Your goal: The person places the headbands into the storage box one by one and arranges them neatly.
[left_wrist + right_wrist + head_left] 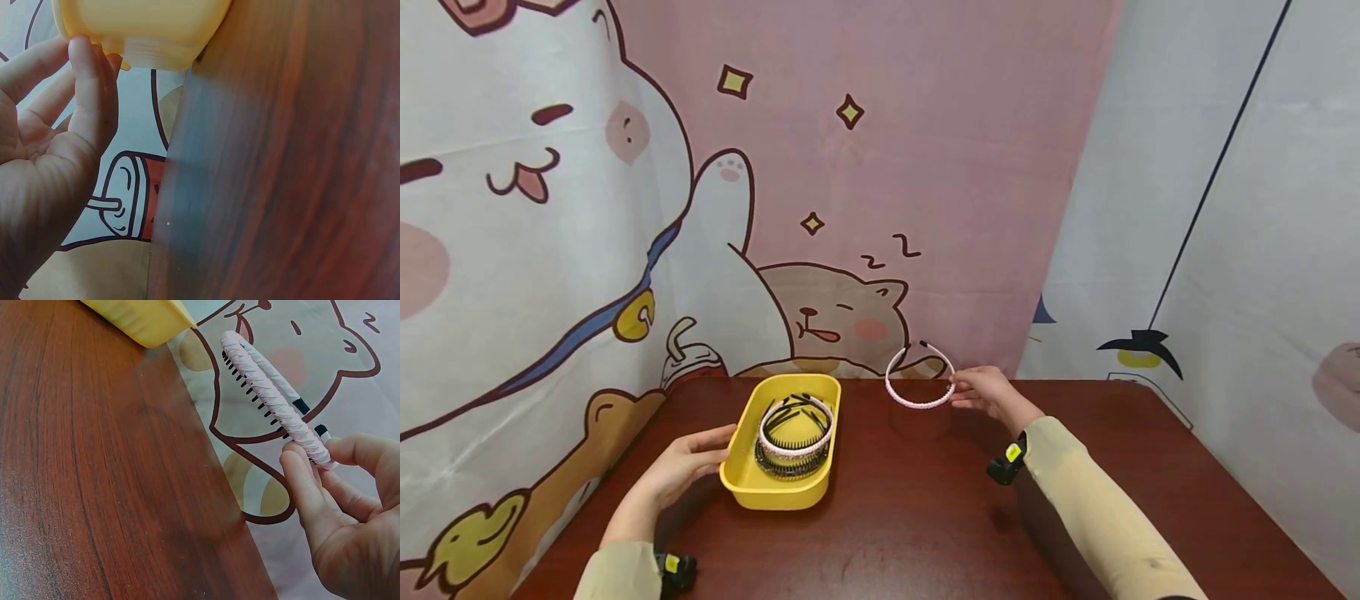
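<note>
In the head view my left hand (681, 467) rests its fingertips on the outer left side of a yellow plastic basket (745, 477). Several headbands lie piled inside it, a pink one (795, 452) on top and black toothed ones (786, 468) beneath. On the right, my right hand (988, 392) pinches one side of another pink headband (922, 405) above the table's far edge. From the right wrist this wrapped pink headband (269, 394) shows black inner teeth and dark tips, held between thumb and fingers. In the left wrist view the left hand (56, 131) touches the basket (144, 31).
A dark red wooden table (910, 517) carries the basket at its left. Behind and beside it hangs a cartoon-printed cloth (962, 167), close to the table's far edge. Each wrist wears a small black camera (1006, 462).
</note>
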A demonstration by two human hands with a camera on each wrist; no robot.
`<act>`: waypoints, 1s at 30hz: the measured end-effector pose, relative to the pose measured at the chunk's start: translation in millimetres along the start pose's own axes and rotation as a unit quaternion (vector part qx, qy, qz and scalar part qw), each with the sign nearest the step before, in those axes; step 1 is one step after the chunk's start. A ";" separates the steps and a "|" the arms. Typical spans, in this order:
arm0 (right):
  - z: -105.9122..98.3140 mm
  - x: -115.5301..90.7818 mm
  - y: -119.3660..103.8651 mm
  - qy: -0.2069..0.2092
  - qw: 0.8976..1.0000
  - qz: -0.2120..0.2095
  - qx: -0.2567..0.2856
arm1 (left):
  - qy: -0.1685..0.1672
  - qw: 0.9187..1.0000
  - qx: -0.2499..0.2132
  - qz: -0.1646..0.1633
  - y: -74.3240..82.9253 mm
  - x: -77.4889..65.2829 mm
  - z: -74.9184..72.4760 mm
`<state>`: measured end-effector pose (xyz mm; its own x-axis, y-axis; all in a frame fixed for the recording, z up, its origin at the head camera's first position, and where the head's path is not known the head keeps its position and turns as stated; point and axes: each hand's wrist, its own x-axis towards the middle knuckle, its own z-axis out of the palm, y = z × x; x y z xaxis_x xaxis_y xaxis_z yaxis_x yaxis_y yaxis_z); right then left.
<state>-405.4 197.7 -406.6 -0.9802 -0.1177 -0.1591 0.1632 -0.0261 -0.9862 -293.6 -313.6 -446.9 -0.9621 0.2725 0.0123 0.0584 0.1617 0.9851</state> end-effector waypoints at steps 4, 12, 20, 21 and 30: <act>-0.1 -1.6 -1.4 -0.005 1.000 0.001 0.002 | 0.006 1.000 -0.001 -0.005 -1.9 -0.8 1.3; 2.7 -1.7 -0.9 -0.014 1.000 -0.005 0.006 | 0.007 1.000 -0.012 0.000 -0.3 -4.1 3.1; 6.3 -4.4 -0.3 -0.015 1.000 -0.008 0.008 | 0.005 1.000 -0.016 0.001 0.8 -4.0 3.3; 6.8 -4.5 -0.1 -0.015 1.000 -0.008 0.010 | 0.004 1.000 -0.016 0.001 0.9 -4.0 3.3; 11.5 -4.3 0.3 -0.017 1.000 -0.016 0.015 | -0.001 1.000 -0.008 0.004 2.0 -2.3 2.8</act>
<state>-399.9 186.8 -405.7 -0.9805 -0.1509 -0.1258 0.1360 -0.0592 -0.9889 -290.5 -311.2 -445.5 -0.9611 0.2755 0.0202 0.0618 0.1434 0.9877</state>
